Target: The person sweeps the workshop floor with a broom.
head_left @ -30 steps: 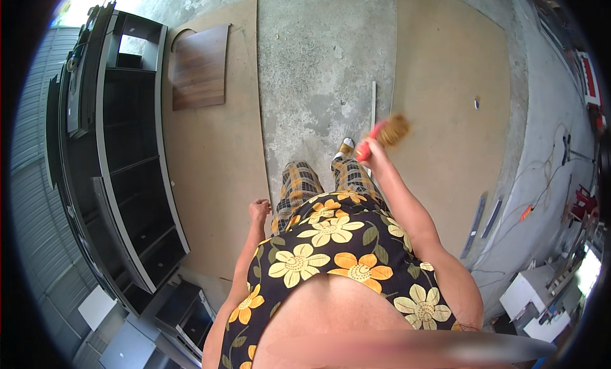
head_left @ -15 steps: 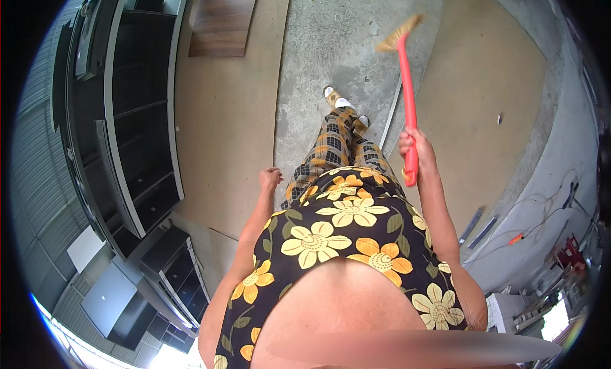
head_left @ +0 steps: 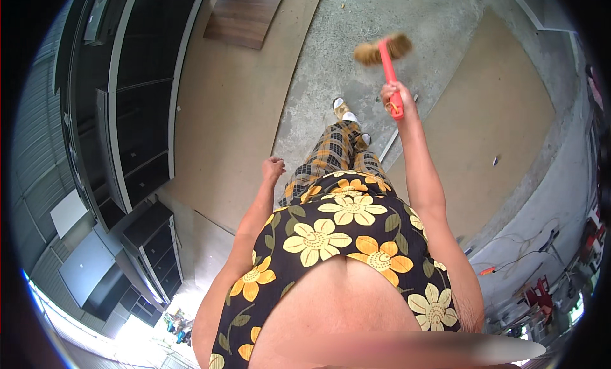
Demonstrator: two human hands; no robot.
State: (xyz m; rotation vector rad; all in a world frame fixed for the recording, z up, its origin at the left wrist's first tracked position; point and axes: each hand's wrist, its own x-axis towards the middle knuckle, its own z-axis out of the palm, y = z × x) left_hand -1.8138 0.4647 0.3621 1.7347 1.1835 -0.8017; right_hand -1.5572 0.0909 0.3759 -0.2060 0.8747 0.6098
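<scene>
My right hand (head_left: 398,99) is wrapped round the red handle of a brush (head_left: 389,70) with tan bristles, close to the handle's end. It is held out in front of me, over the grey concrete floor (head_left: 331,44). The bristle head is blurred by motion; I cannot tell whether it touches the floor. My left hand (head_left: 273,168) hangs beside my checked trousers (head_left: 332,149), fingers curled in, with nothing seen in it.
Large brown boards (head_left: 487,127) lie on the floor at both sides. A dark wood-grain panel (head_left: 245,16) rests at far left. Black cabinets (head_left: 147,83) line the left. A thin metal strip (head_left: 389,144) lies by my feet. Cables and an orange-handled tool (head_left: 487,271) are at right.
My right hand has moved forward and slightly left with the brush. Its handle looks shorter in view, and the bristle head has shifted left and nearer. My left hand has risen slightly.
</scene>
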